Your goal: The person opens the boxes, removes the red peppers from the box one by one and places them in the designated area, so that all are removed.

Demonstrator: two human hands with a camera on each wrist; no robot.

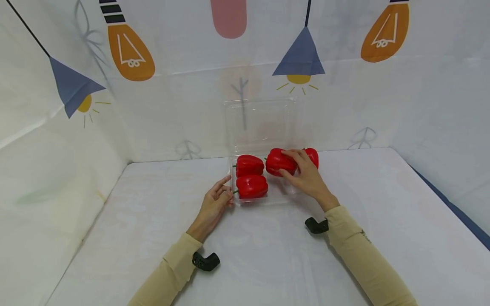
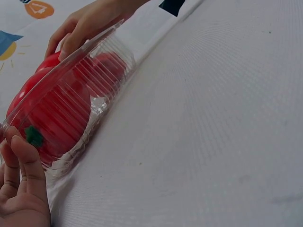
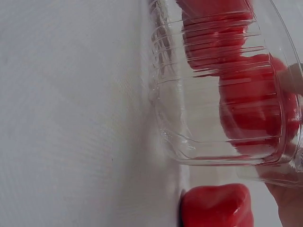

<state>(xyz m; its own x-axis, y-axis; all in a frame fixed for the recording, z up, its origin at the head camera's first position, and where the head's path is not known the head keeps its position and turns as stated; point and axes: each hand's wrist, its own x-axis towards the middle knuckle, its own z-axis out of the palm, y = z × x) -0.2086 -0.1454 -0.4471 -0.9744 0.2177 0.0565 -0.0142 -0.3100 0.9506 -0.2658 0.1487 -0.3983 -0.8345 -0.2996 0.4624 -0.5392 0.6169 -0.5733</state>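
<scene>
A clear plastic clamshell container (image 1: 283, 191) sits on the table with its lid (image 1: 264, 123) raised against the back. Two red bell peppers, a rear one (image 1: 249, 165) and a front one (image 1: 252, 187), lie in its left half. My left hand (image 1: 215, 206) is at the container's left side, its fingertips (image 2: 21, 144) pinching the rim. With thumb and fingers, my right hand (image 1: 306, 176) grips another red bell pepper (image 1: 278, 162) over the container's back right part. One more red bell pepper (image 1: 312, 157) is just right of the container, partly hidden behind that hand.
A white cloth covers the table (image 1: 160, 191). Behind it hangs a white sheet (image 1: 183, 110) printed with lamps and bulbs, and another light sheet (image 1: 46, 182) closes the left side. Black wrist devices (image 1: 206, 261) are worn at both sleeves.
</scene>
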